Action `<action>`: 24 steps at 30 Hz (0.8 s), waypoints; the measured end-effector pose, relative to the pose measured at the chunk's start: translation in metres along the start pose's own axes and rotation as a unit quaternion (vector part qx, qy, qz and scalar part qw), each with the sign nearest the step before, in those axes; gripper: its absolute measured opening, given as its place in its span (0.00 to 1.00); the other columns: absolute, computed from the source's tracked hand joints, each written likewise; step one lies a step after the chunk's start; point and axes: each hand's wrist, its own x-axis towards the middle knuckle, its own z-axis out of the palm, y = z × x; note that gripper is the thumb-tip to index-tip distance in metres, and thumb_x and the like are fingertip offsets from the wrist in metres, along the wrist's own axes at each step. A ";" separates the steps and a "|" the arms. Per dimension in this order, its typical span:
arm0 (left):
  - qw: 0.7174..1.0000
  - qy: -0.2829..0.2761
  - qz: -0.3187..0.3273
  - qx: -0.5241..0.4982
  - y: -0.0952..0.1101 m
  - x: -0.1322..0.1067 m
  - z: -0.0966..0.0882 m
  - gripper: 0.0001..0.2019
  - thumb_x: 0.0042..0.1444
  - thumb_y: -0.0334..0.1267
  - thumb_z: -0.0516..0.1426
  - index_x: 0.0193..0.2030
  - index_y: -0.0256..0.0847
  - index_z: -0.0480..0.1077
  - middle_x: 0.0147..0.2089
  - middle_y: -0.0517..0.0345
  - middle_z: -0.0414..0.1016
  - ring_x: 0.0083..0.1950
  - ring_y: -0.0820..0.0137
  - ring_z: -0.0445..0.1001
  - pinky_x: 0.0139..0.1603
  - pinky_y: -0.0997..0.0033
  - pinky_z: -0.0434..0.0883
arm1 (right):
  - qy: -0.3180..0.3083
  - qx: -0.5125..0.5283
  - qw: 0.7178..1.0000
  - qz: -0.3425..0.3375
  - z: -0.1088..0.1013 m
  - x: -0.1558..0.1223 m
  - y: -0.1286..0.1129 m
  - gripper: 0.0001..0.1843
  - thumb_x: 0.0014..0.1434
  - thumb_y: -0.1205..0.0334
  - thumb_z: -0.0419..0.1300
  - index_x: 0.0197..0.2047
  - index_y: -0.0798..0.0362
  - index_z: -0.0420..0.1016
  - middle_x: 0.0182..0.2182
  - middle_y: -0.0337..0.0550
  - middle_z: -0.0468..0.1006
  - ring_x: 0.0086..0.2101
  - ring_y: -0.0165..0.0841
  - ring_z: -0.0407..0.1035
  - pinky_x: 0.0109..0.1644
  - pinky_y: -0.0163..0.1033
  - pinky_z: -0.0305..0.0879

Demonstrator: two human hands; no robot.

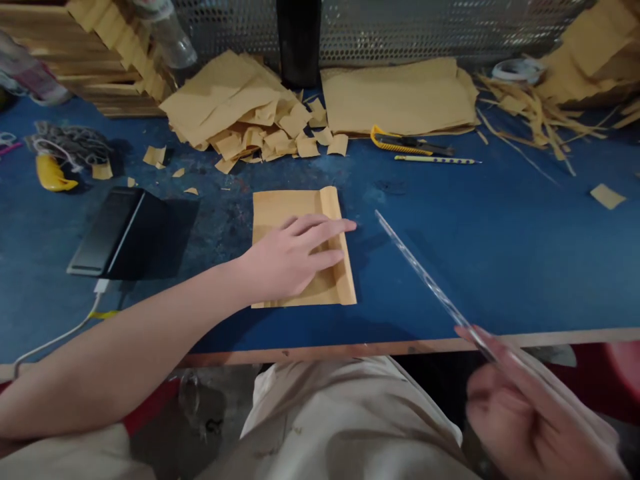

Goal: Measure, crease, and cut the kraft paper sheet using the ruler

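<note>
My left hand lies with fingers spread on a piece of brown kraft paper. A narrow strip along the paper's right side is folded over, and two of my fingertips rest on or by that fold. In my right hand, at the lower right beyond the table edge, is a clear plastic ruler. The ruler slants up and left, its far end over the blue tabletop to the right of the paper. Slight blur covers my right hand, though its fingers are wrapped round the ruler's near end.
Kraft sheets are stacked at the back, beside a loose pile of paper and scraps. A yellow utility knife and a pencil lie before the stack. At left stands a black device with a white cable.
</note>
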 end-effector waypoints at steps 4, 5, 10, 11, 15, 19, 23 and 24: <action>0.999 0.013 0.042 -0.002 -0.004 0.002 -0.002 0.16 0.64 0.24 0.52 0.54 0.38 0.76 0.64 0.48 0.75 0.67 0.57 0.71 0.61 0.54 0.72 | -0.009 0.016 0.999 -0.045 0.031 0.028 -0.005 0.36 0.58 0.83 0.57 0.69 0.62 0.67 0.58 0.57 0.79 0.53 0.46 0.78 0.51 0.48 0.82; 0.999 0.011 0.045 -0.006 -0.006 0.002 -0.002 0.16 0.65 0.25 0.52 0.54 0.38 0.75 0.62 0.48 0.77 0.66 0.58 0.73 0.61 0.55 0.73 | -0.011 0.015 0.998 -0.056 0.035 0.032 -0.007 0.35 0.58 0.83 0.57 0.69 0.63 0.68 0.57 0.58 0.80 0.53 0.47 0.78 0.52 0.48 0.81; 0.998 -0.002 0.057 0.018 -0.010 -0.001 0.000 0.17 0.66 0.26 0.53 0.56 0.43 0.76 0.61 0.48 0.78 0.61 0.59 0.77 0.59 0.57 0.75 | -0.063 0.020 0.994 -0.084 0.049 0.043 -0.013 0.32 0.61 0.81 0.59 0.69 0.68 0.66 0.52 0.63 0.82 0.59 0.45 0.74 0.58 0.48 0.78; 0.998 -0.002 0.061 0.022 -0.010 0.000 0.000 0.17 0.66 0.26 0.53 0.56 0.43 0.77 0.61 0.48 0.78 0.61 0.59 0.78 0.59 0.57 0.75 | -0.070 0.020 0.993 -0.088 0.053 0.045 -0.014 0.31 0.61 0.80 0.59 0.68 0.68 0.67 0.52 0.63 0.82 0.59 0.45 0.73 0.58 0.48 0.78; 0.996 -0.006 0.080 0.031 -0.010 0.002 -0.002 0.16 0.68 0.26 0.52 0.56 0.39 0.77 0.59 0.47 0.79 0.59 0.60 0.79 0.58 0.58 0.77 | -0.090 0.007 0.990 -0.106 0.070 0.051 -0.018 0.21 0.63 0.77 0.61 0.59 0.70 0.74 0.52 0.63 0.82 0.59 0.45 0.74 0.60 0.49 0.77; 0.994 -0.005 0.100 0.034 -0.009 0.001 -0.005 0.15 0.70 0.27 0.51 0.54 0.36 0.77 0.60 0.47 0.79 0.60 0.60 0.79 0.59 0.60 0.77 | -0.127 -0.020 0.985 -0.117 0.082 0.055 -0.022 0.18 0.65 0.73 0.62 0.57 0.70 0.76 0.55 0.62 0.80 0.58 0.48 0.74 0.59 0.53 0.77; 0.994 0.040 0.090 0.043 -0.005 -0.002 -0.009 0.11 0.70 0.30 0.54 0.51 0.37 0.77 0.53 0.54 0.83 0.52 0.65 0.83 0.51 0.66 0.79 | -0.153 -0.036 0.979 -0.128 0.087 0.057 -0.027 0.19 0.67 0.68 0.62 0.58 0.69 0.76 0.56 0.60 0.79 0.58 0.49 0.74 0.60 0.53 0.77; 0.995 0.051 0.080 0.043 -0.003 -0.002 -0.011 0.09 0.70 0.31 0.55 0.48 0.38 0.77 0.49 0.57 0.84 0.47 0.67 0.84 0.47 0.67 0.79 | -0.157 -0.040 0.978 -0.132 0.088 0.056 -0.029 0.19 0.67 0.67 0.62 0.58 0.69 0.76 0.57 0.60 0.79 0.58 0.50 0.74 0.60 0.53 0.77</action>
